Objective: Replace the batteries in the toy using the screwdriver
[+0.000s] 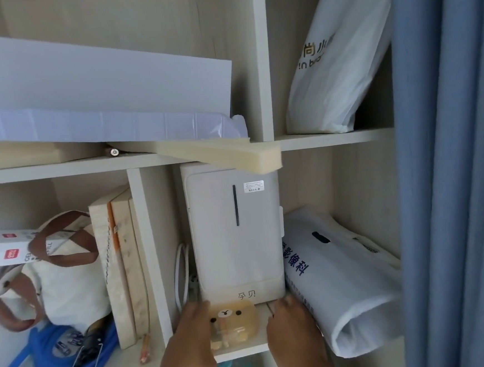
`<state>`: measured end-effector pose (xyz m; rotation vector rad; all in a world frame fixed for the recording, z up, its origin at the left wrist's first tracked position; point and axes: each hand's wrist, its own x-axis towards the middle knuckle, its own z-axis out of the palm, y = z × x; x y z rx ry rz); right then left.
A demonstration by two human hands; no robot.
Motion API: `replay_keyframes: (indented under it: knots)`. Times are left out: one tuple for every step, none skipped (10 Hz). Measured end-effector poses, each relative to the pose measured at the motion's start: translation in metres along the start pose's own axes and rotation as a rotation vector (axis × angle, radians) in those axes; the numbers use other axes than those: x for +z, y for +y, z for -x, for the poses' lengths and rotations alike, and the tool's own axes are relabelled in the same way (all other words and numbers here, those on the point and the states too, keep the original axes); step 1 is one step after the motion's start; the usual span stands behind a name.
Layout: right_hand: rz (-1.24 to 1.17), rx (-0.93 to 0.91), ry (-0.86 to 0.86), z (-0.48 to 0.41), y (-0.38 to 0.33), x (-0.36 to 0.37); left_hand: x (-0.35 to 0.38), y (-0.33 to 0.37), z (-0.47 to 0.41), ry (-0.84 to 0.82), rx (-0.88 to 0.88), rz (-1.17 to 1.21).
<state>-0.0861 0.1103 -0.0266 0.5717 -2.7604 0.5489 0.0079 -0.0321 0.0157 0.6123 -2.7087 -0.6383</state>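
Here my left hand [189, 335] and right hand [292, 327] reach into the shelf [242, 354], both loosely open and holding nothing, flanking the bear toy [233, 323]. It lies flat before the white appliance [235, 230], at 3 o'clock from my left hand, which touches it, and at 9 o'clock from my right, just beside. Its long axis runs between them, so I judge both can close on it.

Soft daylight, slightly blurred throughout, edges perhaps bowed.
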Motion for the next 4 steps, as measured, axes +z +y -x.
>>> replay_keyframes:
  knots:
    - [0.012,0.038,-0.050,0.008,-0.003,-0.009,-0.001,-0.002,0.008,0.042,0.030,0.009]
    - [-0.005,0.002,-0.049,0.021,-0.002,-0.017,-0.009,-0.001,0.020,0.083,0.090,-0.020]
    - [-0.084,-0.015,0.011,0.040,-0.005,-0.035,-0.021,0.000,0.034,0.176,0.209,-0.083]
    - [-0.138,-0.056,0.080,0.057,-0.004,-0.056,-0.032,-0.002,0.047,0.264,0.259,-0.064]
